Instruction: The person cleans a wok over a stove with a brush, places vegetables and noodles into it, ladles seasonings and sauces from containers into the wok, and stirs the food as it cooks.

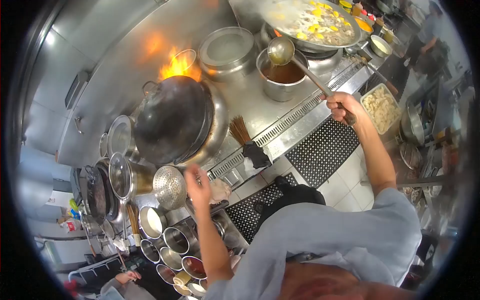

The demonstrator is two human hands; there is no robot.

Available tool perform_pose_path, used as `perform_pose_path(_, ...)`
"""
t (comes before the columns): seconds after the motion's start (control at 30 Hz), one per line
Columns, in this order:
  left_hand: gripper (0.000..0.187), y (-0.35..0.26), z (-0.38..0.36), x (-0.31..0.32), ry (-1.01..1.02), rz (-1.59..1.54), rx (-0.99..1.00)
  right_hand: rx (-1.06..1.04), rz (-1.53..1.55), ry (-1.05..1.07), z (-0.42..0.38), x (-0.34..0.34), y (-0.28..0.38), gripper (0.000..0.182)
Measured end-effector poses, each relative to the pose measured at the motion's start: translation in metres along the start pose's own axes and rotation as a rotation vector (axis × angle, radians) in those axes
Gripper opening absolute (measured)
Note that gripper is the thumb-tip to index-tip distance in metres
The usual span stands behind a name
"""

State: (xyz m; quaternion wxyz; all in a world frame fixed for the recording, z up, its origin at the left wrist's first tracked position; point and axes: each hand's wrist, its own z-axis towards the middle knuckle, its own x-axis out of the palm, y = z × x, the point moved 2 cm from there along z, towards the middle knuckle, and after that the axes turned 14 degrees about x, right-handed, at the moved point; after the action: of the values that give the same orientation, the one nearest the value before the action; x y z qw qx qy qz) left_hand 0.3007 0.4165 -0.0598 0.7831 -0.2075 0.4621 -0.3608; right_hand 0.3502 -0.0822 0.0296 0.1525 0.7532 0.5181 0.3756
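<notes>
My right hand (344,107) is wrapped round the handle of a ladle (281,51). The ladle's bowl is tipped over a tall steel pot (278,90) of brown liquid, with some liquid running down. My left hand (198,186) is raised beside a perforated skimmer (169,187), near the stove's front edge. Its fingers are blurred, and I cannot make out anything in them. A blackened wok (170,117) stands tilted on the burner ahead, its dark side towards me, with flames (179,67) rising behind it.
A wide pan (320,27) of steaming food with yellow pieces sits far right. A bamboo brush (241,132) lies at the stove edge. Several seasoning pots (176,240) stand lower left. A tub of pale pieces (381,107) is at right. Another person's hand (128,276) shows lower left.
</notes>
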Motion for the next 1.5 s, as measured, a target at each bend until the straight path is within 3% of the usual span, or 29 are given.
perform_pose_path(0.03, 0.031, -0.008, -0.03, 0.007, 0.104, -0.061, 0.008, -0.003, -0.011, 0.0, -0.002, 0.004, -0.002, 0.024)
perform_pose_path(0.07, 0.028, -0.031, -0.055, 0.01, 0.316, -0.11, -0.296, -0.018, 0.045, 0.044, -0.003, 0.008, -0.005, 0.023)
perform_pose_path(0.1, 0.031, -0.026, -0.096, 0.019, 0.505, -0.048, -0.298, -0.034, 0.1, 0.087, -0.004, 0.01, -0.007, 0.023)
perform_pose_path(0.2, 0.047, 0.033, -0.251, 0.056, 0.939, -0.119, -0.483, -0.044, 0.142, 0.169, 0.004, 0.021, -0.016, 0.023)
perform_pose_path(0.3, 0.043, 0.029, -0.327, 0.051, 0.986, -0.121, -0.628, -0.048, 0.134, 0.185, -0.003, 0.056, -0.028, 0.024)
perform_pose_path(0.37, 0.041, 0.043, -0.361, 0.039, 0.675, -0.136, -0.736, -0.037, 0.128, 0.245, -0.002, 0.079, -0.038, 0.026)
perform_pose_path(0.43, 0.042, 0.122, -0.444, 0.067, 0.993, 0.023, -0.54, -0.021, 0.061, 0.299, 0.003, 0.106, -0.052, 0.027)
perform_pose_path(0.5, 0.04, 0.098, -0.388, 0.03, 1.081, 0.019, -0.479, 0.003, 0.066, 0.408, 0.012, 0.134, -0.065, 0.028)
perform_pose_path(0.53, 0.038, 0.105, -0.395, 0.027, 0.784, 0.114, -0.453, 0.045, 0.06, 0.452, 0.021, 0.146, -0.072, 0.03)
perform_pose_path(0.57, 0.038, 0.123, -0.395, 0.027, 0.719, 0.059, -0.399, 0.072, 0.049, 0.471, 0.032, 0.16, -0.078, 0.03)
perform_pose_path(0.6, 0.038, 0.105, -0.372, 0.011, 0.464, -0.003, -0.621, 0.102, -0.047, 0.448, 0.046, 0.175, -0.081, 0.03)
perform_pose_path(0.63, 0.038, 0.108, -0.372, 0.009, 0.446, 0.008, -0.633, 0.126, -0.141, 0.425, 0.061, 0.187, -0.082, 0.03)
perform_pose_path(0.7, 0.034, 0.112, -0.375, 0.006, 0.018, -0.305, -0.973, 0.15, -0.244, 0.5, 0.097, 0.213, -0.083, 0.033)
perform_pose_path(0.73, 0.03, 0.103, -0.377, 0.006, -0.177, -0.401, -1.023, 0.068, -0.557, 0.368, 0.108, 0.235, -0.084, 0.034)
perform_pose_path(0.8, 0.029, 0.082, -0.392, 0.004, -0.236, -0.348, -1.134, -0.072, -1.09, 0.216, 0.15, 0.254, -0.089, 0.041)
perform_pose_path(0.83, 0.027, 0.069, -0.406, 0.003, -0.257, -0.311, -1.236, -0.061, -1.109, 0.271, 0.171, 0.252, -0.091, 0.041)
perform_pose_path(0.9, 0.025, 0.061, -0.455, 0.025, -0.464, -0.369, -1.275, -0.55, -1.646, 0.013, 0.192, 0.26, -0.106, 0.046)
perform_pose_path(0.97, 0.027, 0.023, -0.513, 0.06, -0.261, -0.28, -1.516, -0.499, -1.729, -0.073, 0.164, 0.282, -0.114, 0.052)
perform_pose_path(1.0, 0.028, -0.007, -0.536, 0.081, -0.254, -0.172, -1.486, -0.711, -1.794, -0.089, 0.163, 0.286, -0.122, 0.058)
perform_pose_path(1.03, 0.03, -0.036, -0.554, 0.097, -0.233, -0.063, -1.469, -0.912, -1.786, -0.027, 0.174, 0.286, -0.128, 0.058)
perform_pose_path(1.1, 0.032, -0.091, -0.572, 0.127, -0.414, -0.069, -1.747, -1.373, -1.648, 0.055, 0.167, 0.309, -0.141, 0.051)
perform_pose_path(1.13, 0.032, -0.118, -0.577, 0.139, -0.497, -0.07, -1.808, -1.382, -1.655, 0.174, 0.154, 0.334, -0.158, 0.051)
perform_pose_path(1.2, 0.035, -0.157, -0.578, 0.162, -0.571, -0.086, -1.847, -0.802, -1.412, 0.492, 0.115, 0.361, -0.188, 0.044)
perform_pose_path(1.23, 0.035, -0.172, -0.587, 0.183, -0.617, -0.094, -1.856, -0.743, -1.463, 0.642, 0.104, 0.365, -0.207, 0.041)
perform_pose_path(1.3, 0.037, -0.175, -0.631, 0.238, -0.295, -0.269, -1.668, -0.628, -1.586, 0.92, 0.067, 0.384, -0.256, 0.037)
perform_pose_path(1.33, 0.037, -0.172, -0.636, 0.25, -0.314, -0.458, -1.745, -0.564, -1.651, 1.069, 0.037, 0.392, -0.284, 0.035)
perform_pose_path(1.43, 0.039, -0.196, -0.586, 0.191, -0.655, -0.449, -1.929, -0.68, -1.716, 1.639, -0.032, 0.384, -0.374, 0.034)
perform_pose_path(1.47, 0.039, -0.189, -0.595, 0.192, -0.69, -0.463, -1.924, -0.573, -1.785, 1.777, -0.072, 0.382, -0.395, 0.034)
perform_pose_path(1.5, 0.039, -0.178, -0.607, 0.189, -0.747, -0.195, -1.868, -0.627, -1.714, 1.959, -0.089, 0.371, -0.429, 0.035)
